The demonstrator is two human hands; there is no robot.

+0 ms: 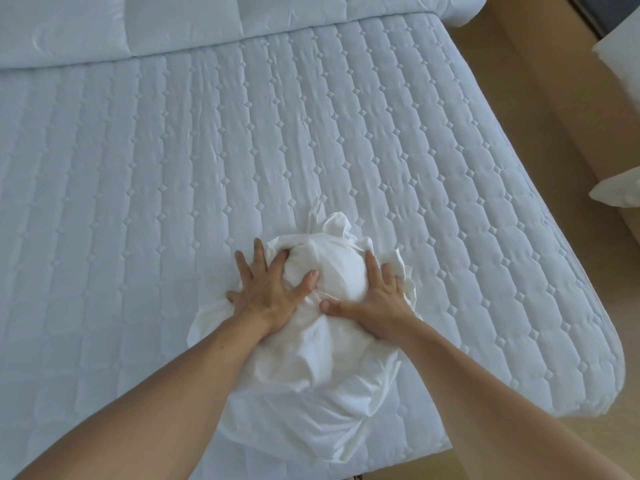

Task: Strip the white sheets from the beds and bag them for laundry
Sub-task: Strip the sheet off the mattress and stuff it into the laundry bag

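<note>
A bunched white sheet bundle [329, 275] lies near the foot of the bed on the bare quilted mattress pad [311, 133]. More of the white cloth trails from it toward me over the bed's front edge. My left hand [266, 289] presses on the bundle's left side with fingers spread, thumb dug into the cloth. My right hand [377, 299] presses flat on its right side, thumb pointing left. No laundry bag can be told apart from the cloth.
Two white pillows [62, 26] lie along the head of the bed. Tan floor [519, 81] runs along the bed's right side. White bedding of another bed [620, 64] shows at the right edge.
</note>
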